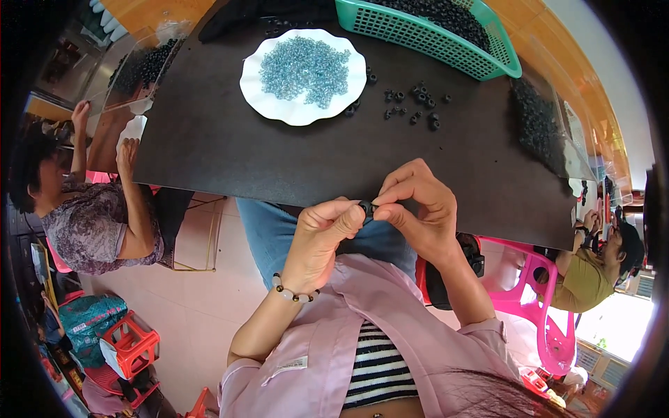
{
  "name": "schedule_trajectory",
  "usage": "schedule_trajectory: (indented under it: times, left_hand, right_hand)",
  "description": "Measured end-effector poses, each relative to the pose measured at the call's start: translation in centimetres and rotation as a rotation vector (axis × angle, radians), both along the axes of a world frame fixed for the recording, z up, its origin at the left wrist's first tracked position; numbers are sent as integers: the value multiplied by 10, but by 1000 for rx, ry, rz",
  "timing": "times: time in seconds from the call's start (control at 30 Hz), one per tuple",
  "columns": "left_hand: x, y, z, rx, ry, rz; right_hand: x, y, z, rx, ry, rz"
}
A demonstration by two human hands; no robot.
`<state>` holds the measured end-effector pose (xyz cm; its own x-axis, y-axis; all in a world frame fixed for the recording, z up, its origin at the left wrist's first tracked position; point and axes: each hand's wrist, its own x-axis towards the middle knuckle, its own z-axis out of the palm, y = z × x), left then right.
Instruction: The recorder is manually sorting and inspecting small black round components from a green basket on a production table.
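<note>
Just off the table's near edge, my left hand (326, 233) pinches a small round black part (366, 207) between thumb and fingers. The thumb and forefinger of my right hand (423, 209) close together against the part's right side. Whatever lies between those right fingertips is too small to make out. Farther back stands a white wavy-rimmed plate (252, 90) heaped with tiny see-through bluish pieces (306, 70). To the right of the plate, several loose black parts (420, 94) with holes lie scattered on the dark table (279, 153).
A green basket (418, 38) full of black parts stands at the table's back edge. At the right is a see-through bag of black pieces (540, 125). People sit working at the left (104, 223) and right (592, 279). A pink chair (536, 285) stands beside me.
</note>
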<state>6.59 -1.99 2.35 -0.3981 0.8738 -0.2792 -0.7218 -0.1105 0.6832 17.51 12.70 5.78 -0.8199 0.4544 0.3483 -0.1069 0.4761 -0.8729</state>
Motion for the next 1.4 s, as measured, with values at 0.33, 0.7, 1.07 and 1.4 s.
schedule_trajectory:
  times: [0.33, 0.7, 1.07, 1.4]
  left_hand:
    - [-8, -6, 12, 85, 136, -51]
    - [-5, -13, 12, 123, 133, -74]
    - [-5, -25, 34, 37, 375, -100]
    - [2, -34, 76, 42, 623, -124]
  right_hand:
    - [-5, -6, 1, -470, -6, 192]
    - [-6, -13, -3, -457, 96, 358]
    - [1, -17, 7, -357, 135, 386]
    - [10, -25, 32, -180, 238, 427]
